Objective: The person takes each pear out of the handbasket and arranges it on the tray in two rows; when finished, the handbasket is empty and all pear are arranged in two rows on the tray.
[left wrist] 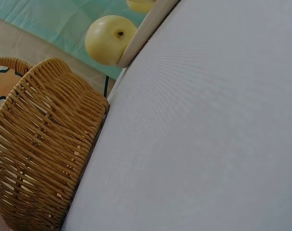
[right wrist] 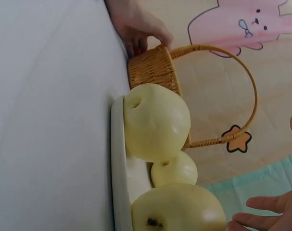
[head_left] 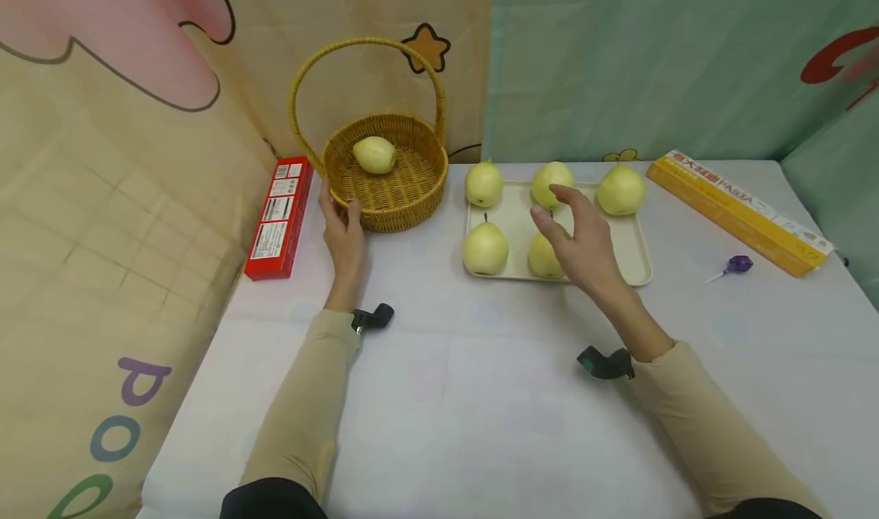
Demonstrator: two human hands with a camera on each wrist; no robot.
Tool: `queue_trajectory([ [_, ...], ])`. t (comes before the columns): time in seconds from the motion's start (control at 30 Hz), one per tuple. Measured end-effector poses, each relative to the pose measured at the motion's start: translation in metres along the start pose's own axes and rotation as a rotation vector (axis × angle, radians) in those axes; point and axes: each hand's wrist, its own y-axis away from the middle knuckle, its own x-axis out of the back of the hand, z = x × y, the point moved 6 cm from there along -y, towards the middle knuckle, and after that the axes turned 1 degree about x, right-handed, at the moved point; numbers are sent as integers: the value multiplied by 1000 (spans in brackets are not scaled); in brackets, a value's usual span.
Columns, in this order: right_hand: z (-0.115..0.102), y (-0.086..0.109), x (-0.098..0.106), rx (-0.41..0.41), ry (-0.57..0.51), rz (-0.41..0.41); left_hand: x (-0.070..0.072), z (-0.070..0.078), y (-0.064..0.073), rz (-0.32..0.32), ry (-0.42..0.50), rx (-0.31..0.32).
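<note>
A wicker basket [head_left: 405,214] with a tall arched handle stands at the back, and one pale yellow-green pear [head_left: 375,155] lies in it. My left hand [head_left: 346,236] grips the basket's near left side, its thumb at the rim; the right wrist view also shows this hold. To the right, several pears, among them a front-left pear [head_left: 485,249], sit on a cream tray [head_left: 628,248]. Above the tray hovers my right hand [head_left: 584,244], thumb and fingers apart with nothing between them. It partly covers the front-middle pear [head_left: 545,256].
Left of the basket lies a red box [head_left: 278,217] with white labels. A long yellow box [head_left: 742,214] rests slantwise at the back right, with a purple-wrapped lollipop [head_left: 738,264] near it. Printed curtains [head_left: 659,61] hang behind the white-covered table [head_left: 467,397].
</note>
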Motion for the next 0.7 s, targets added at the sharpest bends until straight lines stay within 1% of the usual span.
queue_trajectory([
  [0.1,-9,-2,-6,6,-3,0,0,1,0,2,6,-13],
  [0.3,-28,-7,-20,29,-29,-18,-1,1,0,-1,-9,-37],
  [0.4,-40,-13,-30,48,-43,-29,-1,0,0,4,-19,-41],
  [0.53,-57,-25,-48,58,-61,-58,-1,0,0,9,-20,-49],
  [0.7,-80,-44,-80,52,-84,-116,0,0,0,10,-27,-50],
])
